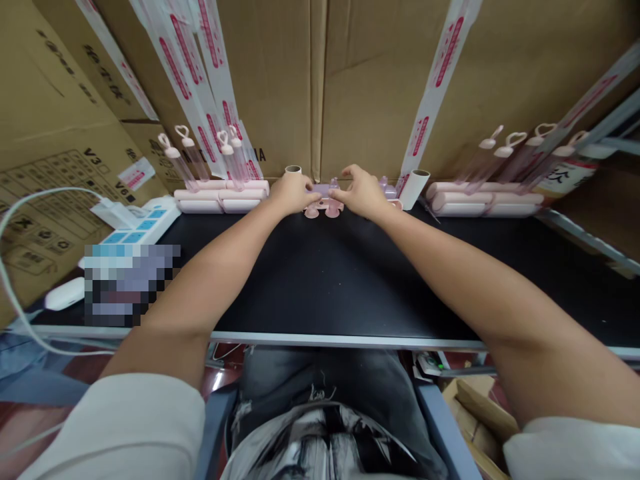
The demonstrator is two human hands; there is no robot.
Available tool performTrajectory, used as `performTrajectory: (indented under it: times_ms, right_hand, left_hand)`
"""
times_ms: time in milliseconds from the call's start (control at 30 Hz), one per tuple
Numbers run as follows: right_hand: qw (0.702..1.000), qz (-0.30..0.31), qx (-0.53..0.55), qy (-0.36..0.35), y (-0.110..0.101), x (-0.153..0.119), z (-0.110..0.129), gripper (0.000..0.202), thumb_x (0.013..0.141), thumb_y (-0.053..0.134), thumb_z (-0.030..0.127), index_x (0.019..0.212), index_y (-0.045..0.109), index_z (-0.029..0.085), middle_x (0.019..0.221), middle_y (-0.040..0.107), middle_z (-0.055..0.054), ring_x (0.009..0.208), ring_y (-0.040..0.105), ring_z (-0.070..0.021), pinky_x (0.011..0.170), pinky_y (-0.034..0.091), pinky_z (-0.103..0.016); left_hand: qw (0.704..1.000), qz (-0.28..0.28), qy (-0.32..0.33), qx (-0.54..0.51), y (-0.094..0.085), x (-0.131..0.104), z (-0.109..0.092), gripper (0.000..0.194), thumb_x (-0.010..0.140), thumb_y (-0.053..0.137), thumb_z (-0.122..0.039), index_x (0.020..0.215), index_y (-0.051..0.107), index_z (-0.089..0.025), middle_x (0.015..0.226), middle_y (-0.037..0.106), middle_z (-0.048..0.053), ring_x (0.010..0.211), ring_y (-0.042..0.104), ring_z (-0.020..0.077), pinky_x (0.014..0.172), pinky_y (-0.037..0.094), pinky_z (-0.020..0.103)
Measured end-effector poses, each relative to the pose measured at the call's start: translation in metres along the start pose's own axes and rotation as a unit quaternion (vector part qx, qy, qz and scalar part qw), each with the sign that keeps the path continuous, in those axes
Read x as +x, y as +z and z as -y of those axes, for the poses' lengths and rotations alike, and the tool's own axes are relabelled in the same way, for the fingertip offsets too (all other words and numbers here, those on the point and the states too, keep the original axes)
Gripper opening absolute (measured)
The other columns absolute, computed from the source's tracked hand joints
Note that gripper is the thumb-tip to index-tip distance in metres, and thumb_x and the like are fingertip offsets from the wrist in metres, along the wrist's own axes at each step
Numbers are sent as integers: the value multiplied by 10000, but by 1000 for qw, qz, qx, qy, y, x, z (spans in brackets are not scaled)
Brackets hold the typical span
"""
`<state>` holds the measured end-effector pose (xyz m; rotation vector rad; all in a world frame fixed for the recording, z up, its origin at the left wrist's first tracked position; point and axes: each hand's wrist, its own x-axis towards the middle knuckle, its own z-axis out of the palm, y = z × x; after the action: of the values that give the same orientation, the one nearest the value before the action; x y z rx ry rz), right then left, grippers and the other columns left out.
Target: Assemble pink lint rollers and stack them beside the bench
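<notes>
Both my arms reach to the back of the black table. Between my hands is a small group of pink and purple plastic pieces, some with round, cup-like ends. My left hand is at their left side, with thumb and fingers bent round toward a purple piece. On the right, my right hand has its thumb against the same pieces and its index finger arched above them. The palms hide part of what the fingers touch. More purple pieces show just behind my right hand.
White tubes stand beside both hands. Pink holders with clear tubes and loop tops rest at the left and right. A power strip with a white cable lies left. Cardboard rises behind the table.
</notes>
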<state>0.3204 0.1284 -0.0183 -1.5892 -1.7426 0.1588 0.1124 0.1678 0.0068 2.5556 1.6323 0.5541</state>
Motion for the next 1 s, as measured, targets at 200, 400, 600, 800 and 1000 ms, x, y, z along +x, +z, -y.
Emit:
performTrajectory:
  times_ms: [200, 400, 600, 800, 1000]
  right_hand:
    - [1000, -9, 12, 7, -10, -13, 5, 586, 876, 759, 377, 1403, 633, 156, 977, 807, -119, 1079, 751, -366, 999, 549, -512]
    - [998, -11, 62, -13, -28, -46, 28, 517, 913, 694, 321, 1403, 627, 172, 804, 759, -45, 870, 738, -293, 886, 539, -426]
    - [995, 7, 85, -43, -41, -85, 47, 489, 941, 654, 365, 1402, 628, 203, 802, 749, -25, 815, 718, -267, 847, 533, -401]
    - [999, -38, 9, 0, -45, -71, 14, 449, 956, 582, 246, 1394, 668, 197, 858, 783, -60, 903, 740, -296, 905, 543, -427]
    - [982, 117, -150, 0, -24, -58, -10, 430, 977, 633, 256, 1393, 727, 202, 1159, 827, -167, 1100, 761, -359, 956, 552, -455]
  left_hand:
    - [967, -237, -51, -75, -39, -20, 19, 330, 1064, 558, -456, 1093, 767, -203, 1048, 789, 63, 1052, 695, 241, 949, 502, 377]
    - [890, -414, -171, -82, -73, -40, 84, 469, 1066, 680, -367, 1415, 479, -127, 1462, 617, 77, 1287, 562, 197, 1175, 405, 414]
    - [922, -251, -253, -152, -40, -30, 124, 687, 1011, 704, -550, 1499, 500, -111, 1392, 700, 100, 1309, 617, 243, 1113, 447, 428]
    - [931, -230, -255, -128, -34, -33, 113, 585, 962, 700, -364, 1484, 522, -169, 1443, 687, 188, 1402, 638, 379, 1164, 475, 541]
    - [921, -333, -186, -79, -48, -47, 77, 508, 988, 708, -337, 1420, 532, -136, 1529, 571, 146, 1407, 570, 293, 1203, 436, 469]
